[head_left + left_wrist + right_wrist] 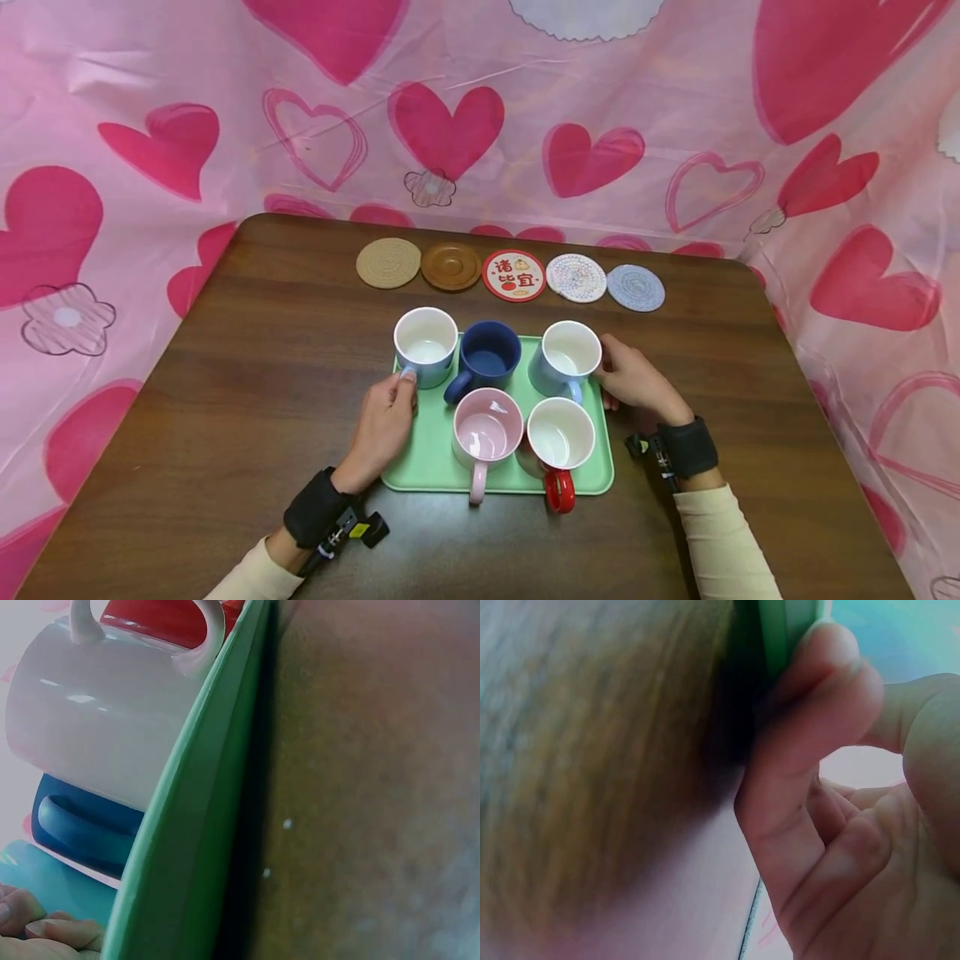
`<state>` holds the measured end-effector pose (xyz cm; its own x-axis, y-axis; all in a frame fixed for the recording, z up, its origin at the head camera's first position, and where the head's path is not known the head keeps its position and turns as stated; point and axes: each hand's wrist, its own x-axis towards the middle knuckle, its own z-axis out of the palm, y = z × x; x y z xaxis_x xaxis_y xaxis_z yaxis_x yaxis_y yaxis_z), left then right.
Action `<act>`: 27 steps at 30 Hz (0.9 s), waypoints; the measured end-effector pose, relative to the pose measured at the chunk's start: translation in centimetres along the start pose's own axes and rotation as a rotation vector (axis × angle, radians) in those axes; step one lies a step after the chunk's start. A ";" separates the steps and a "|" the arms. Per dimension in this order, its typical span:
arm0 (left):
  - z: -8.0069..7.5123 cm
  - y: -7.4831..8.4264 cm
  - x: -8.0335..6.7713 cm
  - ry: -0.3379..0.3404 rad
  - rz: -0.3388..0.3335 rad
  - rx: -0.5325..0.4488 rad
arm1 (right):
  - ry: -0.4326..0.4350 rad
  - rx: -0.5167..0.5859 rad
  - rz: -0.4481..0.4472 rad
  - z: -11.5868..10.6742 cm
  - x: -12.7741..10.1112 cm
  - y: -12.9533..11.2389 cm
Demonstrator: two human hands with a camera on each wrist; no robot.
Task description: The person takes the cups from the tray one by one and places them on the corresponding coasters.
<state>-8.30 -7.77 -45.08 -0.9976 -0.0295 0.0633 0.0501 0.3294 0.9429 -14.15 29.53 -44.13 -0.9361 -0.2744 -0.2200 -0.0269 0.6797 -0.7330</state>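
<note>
- Gripping tray (600, 479) at both side edges: left hand (384, 425) on the left rim, right hand (636, 382) on the right rim.
- Right wrist view showing fingers (810, 712) curled round the green rim, so holding it. Left fingers (45, 926) lying by the rim and the pale blue mug (425, 346); looking like a grip on the edge, thumb side hidden.
- Sitting between the hands on the table (225, 375), tray looking flat, not tilted.
- Judging the step: keeping both grips level and matched, lifting or sliding slowly, since five loose mugs are riding on it.
- Watching the red-handled mug (560, 437) and pink mug (487, 433): handles overhanging the near rim, closest to the wrists.
- Far row beyond the fingers: pale blue mug by the left hand, navy mug (489, 357) in the middle, blue-grey mug (564, 357) by the right hand.
- All five mugs upright, looking empty.
- Five coasters (512, 275) lined up well beyond the hands, nothing on them.
</note>
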 end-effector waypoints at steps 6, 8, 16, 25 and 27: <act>0.0 0.6 -0.1 0.003 0.008 -0.024 | 0.007 0.001 0.003 -0.2 -0.3 0.2; -0.1 0.8 -0.1 0.008 0.016 -0.019 | 0.008 -0.001 -0.001 -0.3 -0.4 0.2; -0.3 1.2 0.1 0.033 0.051 -0.011 | 0.013 0.001 -0.007 -0.1 -0.3 0.3; -1.2 1.2 0.9 0.073 0.065 0.031 | 0.003 0.011 -0.018 0.2 -0.2 0.2; -1.4 1.3 1.2 0.075 0.070 0.033 | 0.005 0.008 -0.014 0.1 -0.3 0.1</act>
<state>-9.38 -8.73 -43.33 -0.9853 -0.0753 0.1537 0.1163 0.3637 0.9242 -13.87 29.59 -44.20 -0.9373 -0.2808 -0.2064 -0.0376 0.6702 -0.7412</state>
